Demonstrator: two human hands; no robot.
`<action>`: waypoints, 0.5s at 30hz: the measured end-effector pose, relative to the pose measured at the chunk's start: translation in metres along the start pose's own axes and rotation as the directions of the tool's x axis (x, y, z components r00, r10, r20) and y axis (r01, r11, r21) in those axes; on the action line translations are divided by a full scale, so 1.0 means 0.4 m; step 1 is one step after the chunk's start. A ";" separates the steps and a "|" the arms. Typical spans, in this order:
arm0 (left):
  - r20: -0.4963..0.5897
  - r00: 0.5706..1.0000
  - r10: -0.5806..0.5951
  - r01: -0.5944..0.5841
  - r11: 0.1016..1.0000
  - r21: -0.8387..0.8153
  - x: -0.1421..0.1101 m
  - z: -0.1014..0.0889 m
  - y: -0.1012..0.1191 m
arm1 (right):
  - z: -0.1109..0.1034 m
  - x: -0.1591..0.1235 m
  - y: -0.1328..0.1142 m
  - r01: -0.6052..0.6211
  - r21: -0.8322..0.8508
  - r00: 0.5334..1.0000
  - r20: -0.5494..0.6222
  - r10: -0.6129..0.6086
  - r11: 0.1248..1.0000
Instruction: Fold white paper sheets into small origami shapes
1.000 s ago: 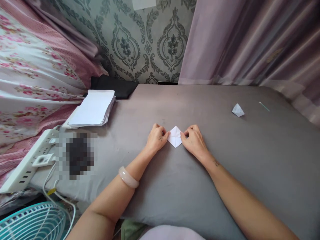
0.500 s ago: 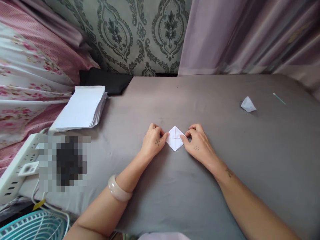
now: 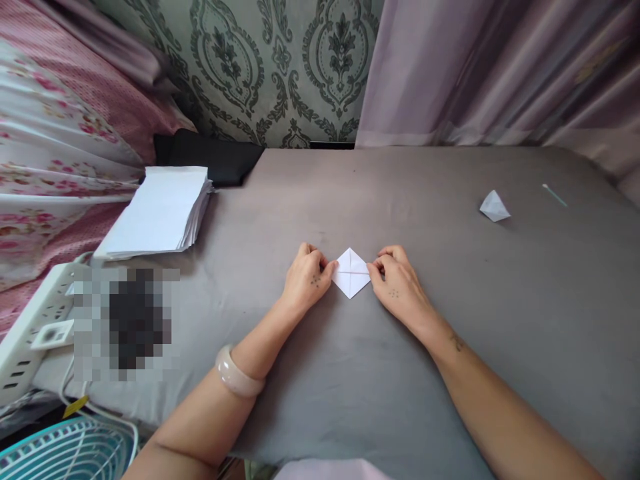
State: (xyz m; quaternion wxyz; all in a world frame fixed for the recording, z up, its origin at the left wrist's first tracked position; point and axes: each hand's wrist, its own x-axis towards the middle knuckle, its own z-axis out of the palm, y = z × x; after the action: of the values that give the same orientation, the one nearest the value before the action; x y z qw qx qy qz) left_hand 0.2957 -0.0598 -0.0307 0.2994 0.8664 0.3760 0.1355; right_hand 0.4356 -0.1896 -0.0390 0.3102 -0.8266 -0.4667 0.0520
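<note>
Head: folded paper (image 3: 351, 274), side corners hidden

Home room: patterned wallpaper (image 3: 283, 57), curtain (image 3: 415, 73)

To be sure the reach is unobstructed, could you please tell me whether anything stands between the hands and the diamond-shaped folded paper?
Nothing visible does: the left hand and right hand each hold a side corner of the diamond-shaped folded paper. Another folded paper lies apart, farther back right.
</note>
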 end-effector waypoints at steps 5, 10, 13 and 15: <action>-0.008 1.000 0.016 -0.016 1.000 -0.007 0.001 0.002 -0.005 | 0.011 -0.010 -0.009 0.061 -0.131 0.998 -0.009 -0.062 0.990; -0.011 1.000 0.008 -0.008 1.000 -0.007 0.003 0.004 -0.010 | 0.023 -0.016 -0.008 0.073 -0.200 0.996 -0.045 -0.083 0.977; -0.008 1.000 0.006 -0.006 1.000 0.002 0.003 0.006 -0.013 | 0.019 -0.017 -0.017 0.084 -0.194 0.993 -0.064 -0.098 0.977; -0.011 1.000 0.011 -0.011 1.000 0.009 0.002 0.009 -0.013 | 0.013 -0.017 -0.029 0.173 -0.209 0.984 -0.009 -0.179 0.963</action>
State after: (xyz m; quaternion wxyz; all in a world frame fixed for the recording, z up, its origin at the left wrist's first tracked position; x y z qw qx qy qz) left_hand 0.2951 -0.0578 -0.0366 0.2928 0.8690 0.3736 0.1402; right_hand 0.4211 -0.1882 -0.0380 0.2322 -0.8103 -0.5369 -0.0361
